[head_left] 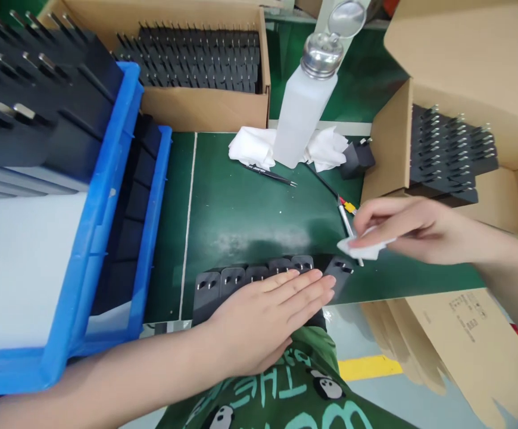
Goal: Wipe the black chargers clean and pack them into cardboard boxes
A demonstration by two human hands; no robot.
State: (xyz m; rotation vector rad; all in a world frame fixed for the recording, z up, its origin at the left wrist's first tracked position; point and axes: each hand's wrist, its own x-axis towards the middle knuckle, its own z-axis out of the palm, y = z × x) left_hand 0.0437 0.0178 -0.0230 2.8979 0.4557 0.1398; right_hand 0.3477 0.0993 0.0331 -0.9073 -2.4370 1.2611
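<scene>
My left hand lies flat, fingers stretched out, over a row of black plug adapters at the near edge of the green table. It partly covers several of them. Just past its fingertips, one more black adapter stands tilted, apart from the row. My right hand pinches a folded white wipe above the table, right of that adapter. Below and beside the wipe lies a silver pen-like knife, partly hidden.
Blue trays of adapters are stacked at left. Cardboard boxes with adapters stand behind and at right. A white pump bottle, crumpled wipes, tweezers and a single adapter sit at the back.
</scene>
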